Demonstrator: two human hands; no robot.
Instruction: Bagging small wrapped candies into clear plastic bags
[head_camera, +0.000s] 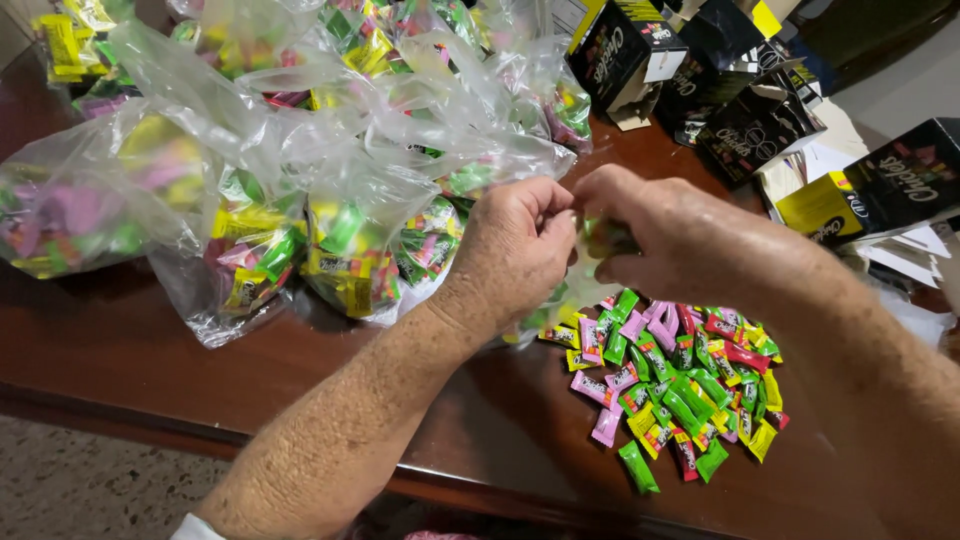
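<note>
Clear plastic bag (578, 285) w/ wrapped candies pinched at its neck between both hands, above loose candy pile (680, 385) on surface (150, 370). Left hand (515, 245) fingers & right hand (670, 235) fingers clamped together on neck. Approx. a dozen filled bags (300, 180) lie behind; pile left, so maybe most done.

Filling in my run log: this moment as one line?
left hand: pinching bag | right hand: pinching bag | loose candies on table | filled bags left
</note>
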